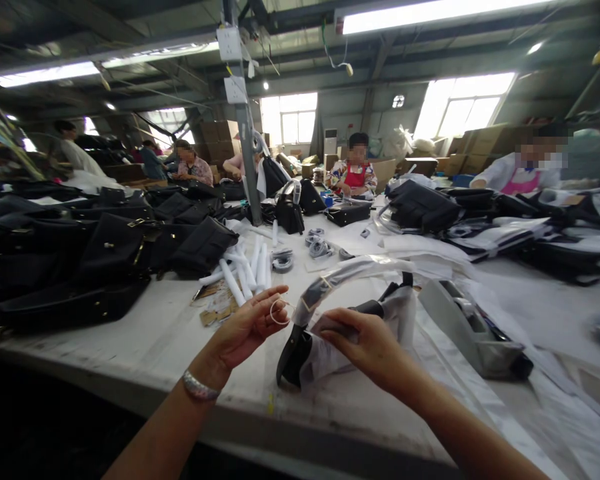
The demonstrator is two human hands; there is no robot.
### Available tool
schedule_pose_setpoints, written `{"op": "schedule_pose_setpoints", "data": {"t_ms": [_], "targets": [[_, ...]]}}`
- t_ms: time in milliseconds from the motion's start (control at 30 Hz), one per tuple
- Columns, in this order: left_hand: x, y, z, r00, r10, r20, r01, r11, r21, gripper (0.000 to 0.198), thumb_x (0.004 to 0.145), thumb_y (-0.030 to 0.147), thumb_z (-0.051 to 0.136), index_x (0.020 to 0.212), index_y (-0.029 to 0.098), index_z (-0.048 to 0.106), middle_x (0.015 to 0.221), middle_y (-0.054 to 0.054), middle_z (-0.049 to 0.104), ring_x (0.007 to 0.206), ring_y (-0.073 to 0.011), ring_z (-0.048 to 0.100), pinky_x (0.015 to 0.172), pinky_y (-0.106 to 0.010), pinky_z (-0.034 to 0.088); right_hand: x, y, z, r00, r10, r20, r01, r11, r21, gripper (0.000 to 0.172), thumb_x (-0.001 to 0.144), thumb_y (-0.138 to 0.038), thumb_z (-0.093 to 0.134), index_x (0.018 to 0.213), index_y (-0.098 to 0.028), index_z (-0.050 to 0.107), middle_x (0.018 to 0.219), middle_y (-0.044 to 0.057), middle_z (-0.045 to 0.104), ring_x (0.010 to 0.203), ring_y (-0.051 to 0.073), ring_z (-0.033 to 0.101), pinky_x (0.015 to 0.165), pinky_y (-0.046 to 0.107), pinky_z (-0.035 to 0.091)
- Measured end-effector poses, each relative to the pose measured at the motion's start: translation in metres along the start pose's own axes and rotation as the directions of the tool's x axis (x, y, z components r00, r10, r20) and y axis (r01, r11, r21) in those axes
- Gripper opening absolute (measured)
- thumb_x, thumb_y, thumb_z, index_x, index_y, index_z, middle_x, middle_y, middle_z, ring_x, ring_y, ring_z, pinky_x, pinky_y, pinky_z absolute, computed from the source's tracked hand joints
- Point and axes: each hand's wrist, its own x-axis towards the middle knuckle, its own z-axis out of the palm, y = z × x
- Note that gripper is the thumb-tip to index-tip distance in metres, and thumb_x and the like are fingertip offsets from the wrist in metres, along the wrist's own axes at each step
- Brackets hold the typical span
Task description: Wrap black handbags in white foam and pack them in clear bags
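Observation:
A small black handbag [296, 352] stands near the table's front edge, partly covered in white wrapping. Its arched handle [357, 272] is wrapped in clear film with strips of tape. A thin white loop of cord [272, 316] is pinched between the fingers of my left hand [245, 328], just left of the handle's near end. On the other side, my right hand [367, 343] is closed on a flat greyish piece [334, 327] beside the handle; its exact kind is unclear. My fingers hide part of the bag behind them.
A grey tape dispenser [473, 327] stands to the right. White paper rolls [247, 270], brown tags [217, 307] and coiled straps [282, 260] lie beyond my left hand. Black bags [110, 247] are piled at left. A post [250, 160] rises from the table; several people work across it.

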Motion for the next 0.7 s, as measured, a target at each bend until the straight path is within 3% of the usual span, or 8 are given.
{"op": "schedule_pose_setpoints", "data": {"t_ms": [167,433,567,700], "targets": [[-0.005,-0.003,0.002,0.997,-0.008,-0.075,0.001,0.996,-0.094,0.032,0.084,0.017,0.073,0.115,0.014,0.065,0.078,0.001,0.065,0.073,-0.0087,0.066,0.078,-0.023,0.058,-0.005,0.002,0.003,0.998,-0.031,-0.046,0.031,0.999,-0.010,0.015,0.092,-0.028,0.065,0.105,-0.025,0.073,0.100,0.001,0.076,0.090,0.019,0.071,0.080,0.028,0.054],[-0.008,-0.011,0.011,0.995,0.011,-0.098,-0.028,0.984,-0.176,0.028,0.085,0.015,0.071,0.112,0.014,0.065,0.077,0.001,0.065,0.075,-0.0100,0.068,0.076,-0.022,0.059,-0.012,0.002,0.004,0.992,-0.076,-0.101,0.068,0.994,-0.084,0.016,0.090,-0.019,0.068,0.102,-0.028,0.073,0.098,-0.003,0.077,0.089,0.017,0.072,0.081,0.025,0.055],[-0.007,-0.012,0.016,0.990,0.056,-0.132,-0.074,0.987,-0.140,0.026,0.087,0.015,0.068,0.113,0.013,0.064,0.075,0.001,0.063,0.073,-0.0093,0.067,0.075,-0.021,0.059,-0.014,0.003,0.005,0.991,-0.090,-0.098,0.079,0.991,-0.105,0.018,0.089,-0.017,0.068,0.102,-0.028,0.073,0.100,-0.003,0.076,0.090,0.017,0.072,0.081,0.024,0.055],[-0.007,-0.015,0.022,0.981,0.147,-0.123,-0.146,0.989,0.018,0.027,0.087,0.021,0.069,0.114,0.017,0.065,0.082,0.000,0.065,0.075,-0.0094,0.067,0.078,-0.023,0.058,-0.014,0.002,0.006,0.988,-0.110,-0.109,0.096,0.987,-0.130,0.019,0.089,-0.014,0.067,0.101,-0.028,0.073,0.100,-0.003,0.076,0.090,0.016,0.071,0.081,0.024,0.053]]}}
